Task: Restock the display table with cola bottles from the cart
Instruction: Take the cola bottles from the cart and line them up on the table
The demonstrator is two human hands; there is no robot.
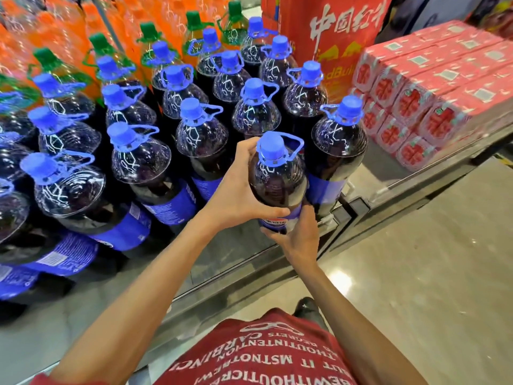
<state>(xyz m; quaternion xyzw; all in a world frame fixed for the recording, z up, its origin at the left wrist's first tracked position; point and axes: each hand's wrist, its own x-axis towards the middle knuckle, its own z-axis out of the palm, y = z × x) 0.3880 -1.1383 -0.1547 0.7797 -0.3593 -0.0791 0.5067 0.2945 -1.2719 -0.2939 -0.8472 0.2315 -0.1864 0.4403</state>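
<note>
Fingers (248, 145) of the left hand (238, 190) are wrapped round the shoulder of a large dark cola bottle with a blue cap, blue loop handle and blue label (277, 182). The fingers (311, 218) of the right hand (299, 240) are curled round its label band from below. The bottle is held upright at the front right corner of the grey bench (55, 323), just beside the last standing blue-capped cola bottle (338, 151). Whether its base is already down cannot be told, as the base is hidden by the right hand. For a clean placement, the bottle should be lowered straight, with the base set fully on the bench and back from the edge. It should be lined up with the front row (138, 162). Both grips are best kept until it stands alone.
</note>
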